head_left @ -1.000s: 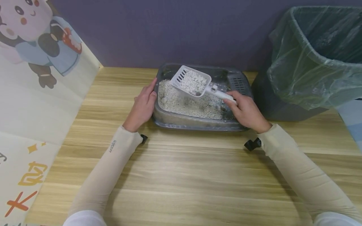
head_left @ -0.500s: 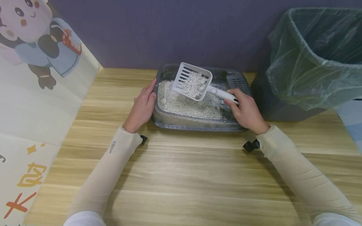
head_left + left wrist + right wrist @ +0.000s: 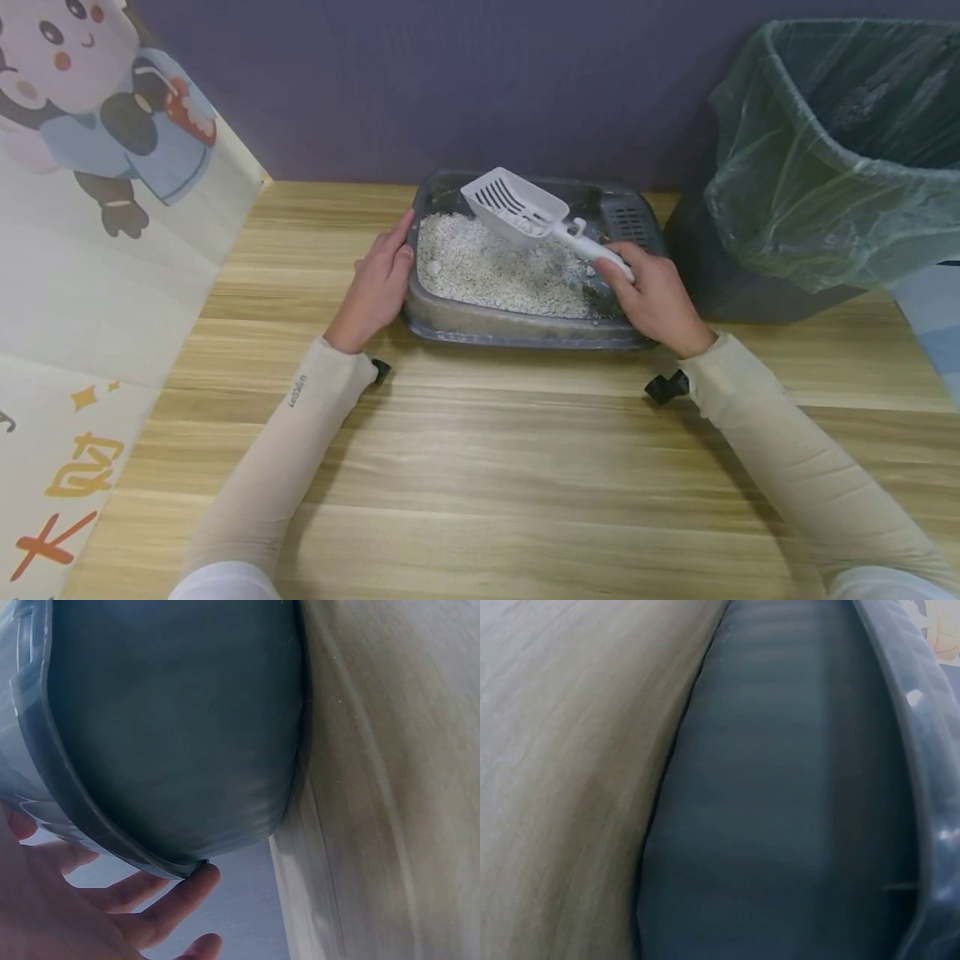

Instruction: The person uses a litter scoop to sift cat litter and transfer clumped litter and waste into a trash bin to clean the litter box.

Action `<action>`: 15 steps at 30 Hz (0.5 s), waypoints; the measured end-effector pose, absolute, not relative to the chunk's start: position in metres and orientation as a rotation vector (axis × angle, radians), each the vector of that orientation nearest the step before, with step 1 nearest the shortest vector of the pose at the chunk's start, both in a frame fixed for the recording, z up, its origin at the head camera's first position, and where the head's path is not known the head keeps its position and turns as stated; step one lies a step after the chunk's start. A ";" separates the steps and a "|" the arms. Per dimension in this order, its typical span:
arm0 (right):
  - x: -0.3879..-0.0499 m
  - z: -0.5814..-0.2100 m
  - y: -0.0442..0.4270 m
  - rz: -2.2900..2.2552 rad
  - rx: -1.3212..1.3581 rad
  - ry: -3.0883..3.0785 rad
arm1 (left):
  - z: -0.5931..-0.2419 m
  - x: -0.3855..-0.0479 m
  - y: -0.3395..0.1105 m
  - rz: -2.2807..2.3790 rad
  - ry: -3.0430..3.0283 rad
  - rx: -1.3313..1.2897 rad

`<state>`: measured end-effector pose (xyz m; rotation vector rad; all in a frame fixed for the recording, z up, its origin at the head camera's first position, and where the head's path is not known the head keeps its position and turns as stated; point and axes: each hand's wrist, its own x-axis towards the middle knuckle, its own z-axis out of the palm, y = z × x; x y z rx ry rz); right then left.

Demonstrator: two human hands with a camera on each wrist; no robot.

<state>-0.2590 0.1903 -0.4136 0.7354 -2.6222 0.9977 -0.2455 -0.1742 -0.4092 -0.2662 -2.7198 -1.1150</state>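
Note:
A grey litter box (image 3: 510, 329) stands against the wall, with pale granular litter (image 3: 487, 271) spread inside. My left hand (image 3: 378, 283) holds its left end by the rim. In the left wrist view, the fingers (image 3: 161, 911) reach under the rim's edge. My right hand (image 3: 656, 296) grips the handle of a white slotted litter scoop (image 3: 517, 200), which hangs tilted above the litter. Some litter lies in the scoop near its handle end, and its far slots show bare. The right wrist view shows just the box's outer side (image 3: 765, 795); hand and scoop are out of it.
A dark bin (image 3: 720, 250) lined with a translucent bag (image 3: 795, 208) stands close by the box's right end. Behind the box rises a purple wall (image 3: 465, 92). The wooden tabletop (image 3: 495, 467) extends toward the person, beside a cartoon-printed panel (image 3: 135, 275) at left.
The scoop has tipped and turned in my right hand, and much of its litter has dropped through into the box. My left hand has stayed at the rim.

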 end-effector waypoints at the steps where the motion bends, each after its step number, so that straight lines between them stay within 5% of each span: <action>1: -0.259 -0.414 0.191 0.996 0.739 -2.618 | -0.409 -0.245 -0.174 -1.115 -2.719 -0.267; 15: -0.258 -0.410 0.193 0.988 0.791 -2.602 | -0.409 -0.245 -0.174 -1.104 -2.715 -0.279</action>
